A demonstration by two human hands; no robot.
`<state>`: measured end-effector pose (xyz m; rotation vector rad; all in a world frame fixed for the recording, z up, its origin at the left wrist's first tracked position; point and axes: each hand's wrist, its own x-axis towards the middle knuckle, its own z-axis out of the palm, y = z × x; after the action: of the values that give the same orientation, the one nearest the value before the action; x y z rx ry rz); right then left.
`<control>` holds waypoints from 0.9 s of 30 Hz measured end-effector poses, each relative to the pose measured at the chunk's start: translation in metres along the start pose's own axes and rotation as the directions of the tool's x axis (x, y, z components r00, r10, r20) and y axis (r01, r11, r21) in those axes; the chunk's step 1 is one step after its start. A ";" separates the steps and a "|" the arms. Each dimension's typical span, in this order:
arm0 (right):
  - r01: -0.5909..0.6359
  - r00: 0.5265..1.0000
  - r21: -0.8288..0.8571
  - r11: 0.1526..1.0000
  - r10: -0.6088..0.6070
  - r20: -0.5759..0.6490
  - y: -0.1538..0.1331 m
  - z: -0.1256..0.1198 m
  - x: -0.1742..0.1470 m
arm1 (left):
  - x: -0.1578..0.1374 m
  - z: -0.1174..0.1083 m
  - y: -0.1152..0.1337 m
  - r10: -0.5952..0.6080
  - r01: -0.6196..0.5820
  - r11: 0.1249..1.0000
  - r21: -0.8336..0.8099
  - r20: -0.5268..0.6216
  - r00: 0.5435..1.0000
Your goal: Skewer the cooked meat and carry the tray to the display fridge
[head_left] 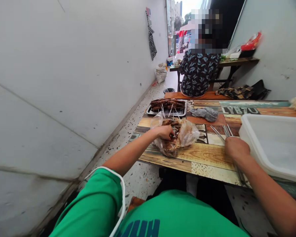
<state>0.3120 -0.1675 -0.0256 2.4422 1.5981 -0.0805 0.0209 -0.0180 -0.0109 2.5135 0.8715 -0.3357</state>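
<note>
My left hand [166,132] reaches into an open clear plastic bag [190,134] with its fingers curled on dark brown, sauce-coated meat [175,131]. The fingertips are partly hidden in the meat, so the exact piece they grip is unclear. On the right, my right hand [236,148] is closed over a bundle of thin metal skewers [227,131] lying on the table. Skewer ends stick out on both sides of the fist. Behind the bag, a metal tray [185,112] holds a pile of skewered brown meat [167,104], with several skewer ends pointing towards me.
A white plastic tub [249,138] stands right of my right hand. Grey gloves [204,114] lie on the patterned wooden table [212,154] behind the bag. Ahead, a person in a leaf-patterned shirt [198,72] sits at another table. A white wall [88,65] runs along the left.
</note>
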 end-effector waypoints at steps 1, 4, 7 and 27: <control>0.001 1.000 -0.008 1.000 -0.001 -0.005 0.000 -0.003 -0.002 | -0.001 -0.001 0.000 0.022 -0.023 1.000 0.019 0.048 0.999; -0.010 0.997 -0.005 1.000 0.009 -0.082 -0.005 -0.015 -0.013 | -0.001 -0.001 0.000 0.076 -0.077 0.997 0.005 0.119 0.990; 0.000 0.971 0.016 1.000 0.004 -0.239 -0.019 -0.020 -0.031 | 0.001 0.002 -0.002 0.101 -0.096 0.994 -0.059 0.094 0.990; 0.305 0.900 -0.124 0.944 -0.328 -0.288 -0.046 -0.003 -0.102 | 0.034 0.001 -0.035 0.002 -0.026 0.996 -0.085 -0.271 0.963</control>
<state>0.2285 -0.2407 -0.0132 2.1949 2.0786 0.3168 0.0249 0.0232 -0.0356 2.5177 0.9469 0.0539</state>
